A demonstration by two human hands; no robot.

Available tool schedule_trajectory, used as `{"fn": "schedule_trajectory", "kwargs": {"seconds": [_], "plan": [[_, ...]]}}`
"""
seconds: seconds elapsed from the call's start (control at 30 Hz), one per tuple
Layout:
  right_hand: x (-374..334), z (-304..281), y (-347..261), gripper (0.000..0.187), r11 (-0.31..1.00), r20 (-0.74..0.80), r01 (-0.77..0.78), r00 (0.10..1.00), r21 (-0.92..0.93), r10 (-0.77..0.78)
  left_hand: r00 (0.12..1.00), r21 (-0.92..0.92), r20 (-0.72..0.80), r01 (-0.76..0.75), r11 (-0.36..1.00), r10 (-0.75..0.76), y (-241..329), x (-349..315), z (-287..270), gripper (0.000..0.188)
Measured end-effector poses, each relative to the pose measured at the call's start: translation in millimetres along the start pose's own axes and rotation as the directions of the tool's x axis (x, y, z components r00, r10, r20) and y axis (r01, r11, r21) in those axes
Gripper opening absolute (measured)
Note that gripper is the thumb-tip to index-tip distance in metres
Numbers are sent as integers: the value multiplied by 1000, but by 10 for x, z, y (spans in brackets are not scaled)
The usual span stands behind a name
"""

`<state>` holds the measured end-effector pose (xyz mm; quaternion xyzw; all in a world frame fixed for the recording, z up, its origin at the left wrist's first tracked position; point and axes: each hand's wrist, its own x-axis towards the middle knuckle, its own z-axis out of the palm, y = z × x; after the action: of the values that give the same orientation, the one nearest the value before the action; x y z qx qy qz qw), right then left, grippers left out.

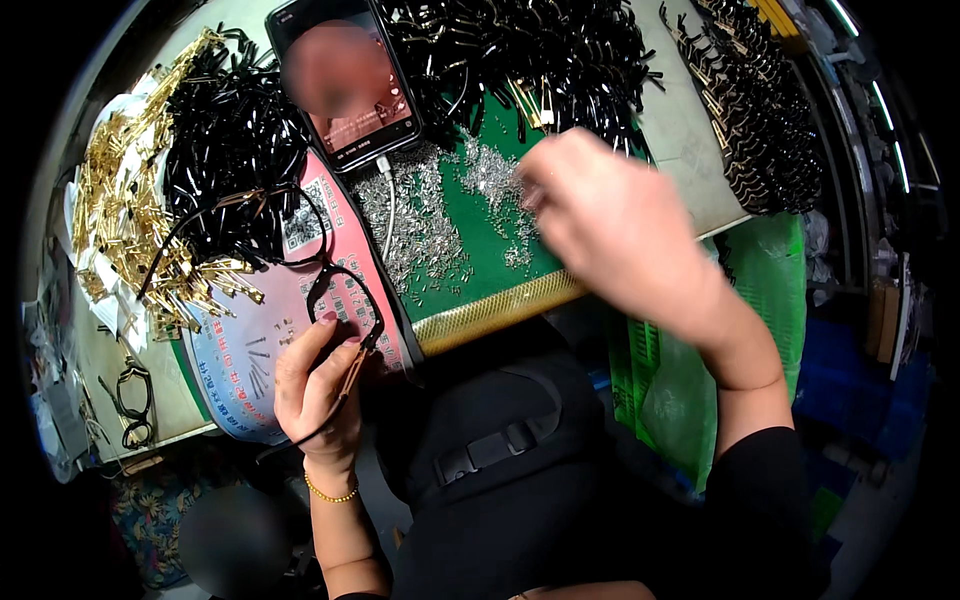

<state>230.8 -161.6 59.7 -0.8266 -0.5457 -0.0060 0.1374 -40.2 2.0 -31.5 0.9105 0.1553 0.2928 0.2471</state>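
Observation:
My left hand pinches a black eyeglasses frame by one side, near a hinge. Its two rims and gold-and-black temples spread out beyond my fingers. Over the green mat, my right hand is blurred, its fingers drawn together beside a heap of tiny silver screws. Whatever those fingertips hold is too small to make out. A larger spread of similar screws lies nearer the middle.
A phone with a white charging cable lies at the back. Black temples and gold metal parts heap at left. More black temples pile behind. Stacked frames stand right. A green basket hangs below the table edge.

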Motion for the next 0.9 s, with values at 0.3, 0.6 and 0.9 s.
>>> {"fn": "schedule_trajectory", "kwargs": {"seconds": [0.3,0.6,0.9], "plan": [[603,184,257,24,979,-11,-117,993,-166,117,981,-58,-141,125,990,-132,702,433,-551,24],[540,288,559,24,915,58,-80,992,-396,112,672,372,-521,734,568,-526,-730,346,-1379,31],[265,-41,830,13,860,26,-186,980,475,197,834,722,-546,517,460,-80,-1551,38,-1509,33]]}}
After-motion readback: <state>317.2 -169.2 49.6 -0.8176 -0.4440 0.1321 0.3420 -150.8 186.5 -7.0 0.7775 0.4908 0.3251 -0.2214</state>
